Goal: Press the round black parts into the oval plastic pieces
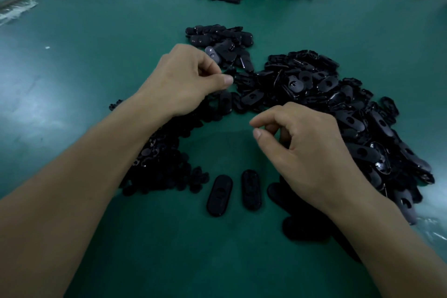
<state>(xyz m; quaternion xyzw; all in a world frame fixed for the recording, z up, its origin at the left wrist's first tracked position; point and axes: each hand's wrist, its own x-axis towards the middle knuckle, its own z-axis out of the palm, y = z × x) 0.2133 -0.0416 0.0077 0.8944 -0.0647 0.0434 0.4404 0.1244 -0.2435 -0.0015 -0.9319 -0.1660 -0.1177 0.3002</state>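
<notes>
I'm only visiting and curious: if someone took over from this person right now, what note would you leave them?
Left hand: fingers curled at the near edge of the oval heap, perhaps pinching a small part; it is too dark to tell.
Right hand: fingers curled, with nothing seen in it.
Round parts: heaped under the left forearm. The oval heap is on the right.
Done: two front ovals lie side by side near the body; whether they are fitted is unclear.
Left: both heaps are large, so most of the pressing remains.

Heaped black ovals (338, 109), round parts pile (159, 164)
</notes>
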